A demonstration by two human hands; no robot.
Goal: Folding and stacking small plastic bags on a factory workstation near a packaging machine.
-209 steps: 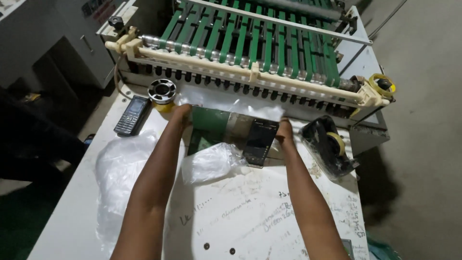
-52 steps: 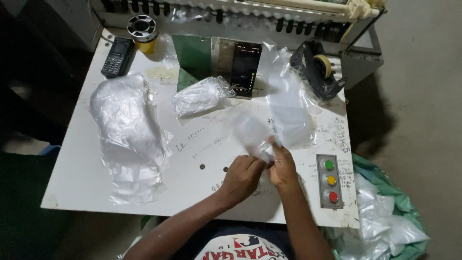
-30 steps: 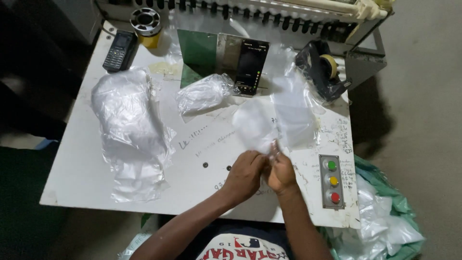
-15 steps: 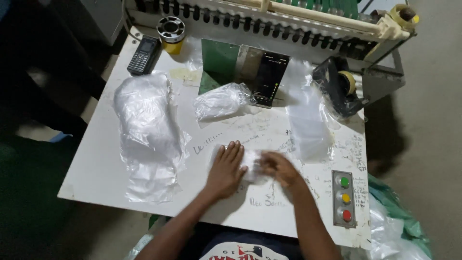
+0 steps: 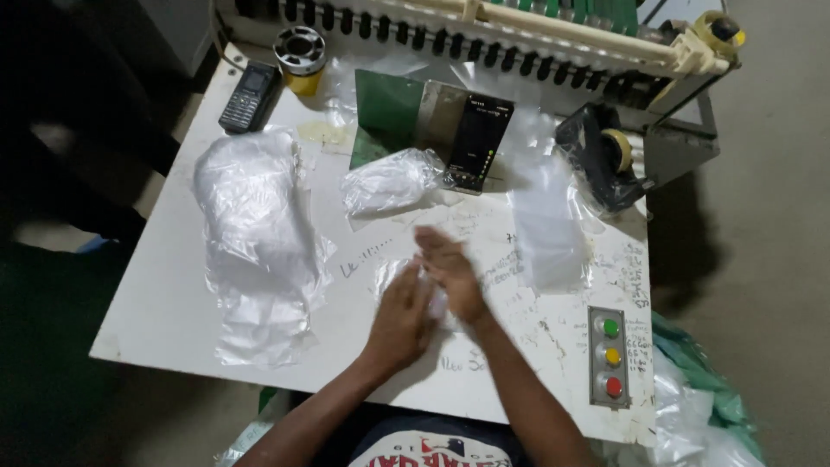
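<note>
I'm seeing left hand point(image 5: 402, 316) and right hand point(image 5: 451, 275) at frame centre, fingers flat and spread, both pressing a small clear bag point(image 5: 399, 275), white table point(image 5: 156, 294) underneath.

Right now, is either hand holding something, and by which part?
Both hands, left hand and right hand, press a small clear plastic bag between them; exact grip hidden.

A big pile of clear plastic bags point(image 5: 255, 229) lies on the white table point(image 5: 156, 294) at nine o'clock. A small stuffed clear bag point(image 5: 389, 180) sits at twelve o'clock. Just beside it stands a black screen box point(image 5: 477, 143) with tiny lights. A flat clear bag point(image 5: 546, 227) lies at two o'clock.
</note>
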